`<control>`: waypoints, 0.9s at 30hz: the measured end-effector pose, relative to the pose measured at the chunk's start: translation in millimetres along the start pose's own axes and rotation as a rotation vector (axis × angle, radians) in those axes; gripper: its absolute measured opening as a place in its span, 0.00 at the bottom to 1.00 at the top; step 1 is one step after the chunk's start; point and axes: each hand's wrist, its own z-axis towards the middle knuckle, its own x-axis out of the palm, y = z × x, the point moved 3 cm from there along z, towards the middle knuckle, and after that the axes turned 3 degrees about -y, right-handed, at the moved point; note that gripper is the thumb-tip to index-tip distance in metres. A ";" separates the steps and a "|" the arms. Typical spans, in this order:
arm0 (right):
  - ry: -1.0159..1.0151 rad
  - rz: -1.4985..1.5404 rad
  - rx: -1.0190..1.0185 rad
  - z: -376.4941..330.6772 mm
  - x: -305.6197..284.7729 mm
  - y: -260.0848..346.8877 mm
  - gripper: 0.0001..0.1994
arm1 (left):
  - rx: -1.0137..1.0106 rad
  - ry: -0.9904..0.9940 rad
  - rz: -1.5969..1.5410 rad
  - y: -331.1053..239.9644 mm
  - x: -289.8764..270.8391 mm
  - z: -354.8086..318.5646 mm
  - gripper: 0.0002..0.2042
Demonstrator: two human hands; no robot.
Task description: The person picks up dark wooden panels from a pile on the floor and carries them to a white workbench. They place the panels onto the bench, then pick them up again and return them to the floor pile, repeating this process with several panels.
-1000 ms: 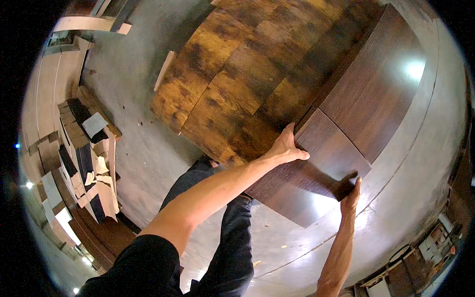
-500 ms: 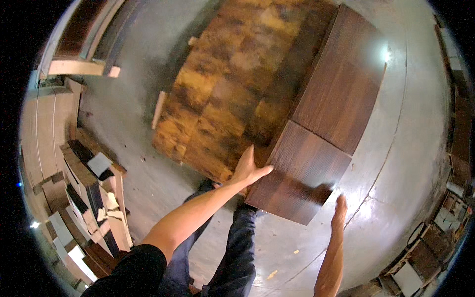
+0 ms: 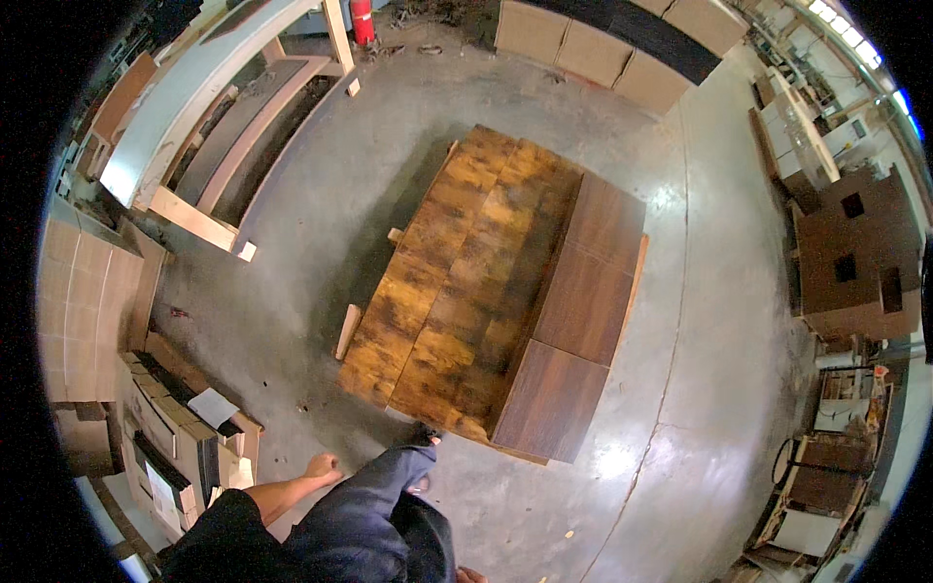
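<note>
My left hand (image 3: 323, 468) hangs beside my leg at the lower left. Its fingers look curled in, with nothing visible in them, and it touches no board. Only a small part of my right hand (image 3: 470, 575) shows at the lower edge; its fingers are mostly hidden. Ahead of my feet lies a low stack of panels. Mottled amber-brown boards (image 3: 437, 301) cover its left and middle. Along the right side sit dark brown wood-grain boards, with the nearest dark board (image 3: 552, 400) lying end to end with a farther dark board (image 3: 585, 306).
Wood support ends (image 3: 348, 330) jut out left of the stack. A pile of cut boards (image 3: 180, 428) stands at the left, below a wooden rack (image 3: 262, 136). A red cylinder (image 3: 362, 21) and brown cartons (image 3: 583, 49) are at the back. Brown panels (image 3: 855, 253) line the right.
Both hands have come away from the near dark board and dropped toward my body. The view has lifted, showing more of the room. The near dark board now lies closer in line with the stack.
</note>
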 end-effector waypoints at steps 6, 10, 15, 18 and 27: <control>-0.082 0.307 -0.426 30.0 54.6 92.3 0.18 | -0.042 -0.123 -0.222 69.0 -18.2 -95.4 0.18; -0.279 0.426 -0.487 25.1 72.0 115.4 0.20 | -0.101 -0.229 -0.323 131.6 -39.3 -144.5 0.18; -0.234 0.383 -0.486 -20.4 129.5 75.5 0.19 | -0.226 -0.186 -0.724 193.1 -95.8 -163.3 0.12; -0.137 0.433 -0.317 -3.9 166.6 13.4 0.18 | -0.169 -0.365 -0.597 214.2 -153.4 -152.9 0.07; -0.253 -0.407 -0.302 19.2 338.6 79.2 0.11 | -0.225 -0.352 -1.121 300.8 -326.7 -82.1 0.05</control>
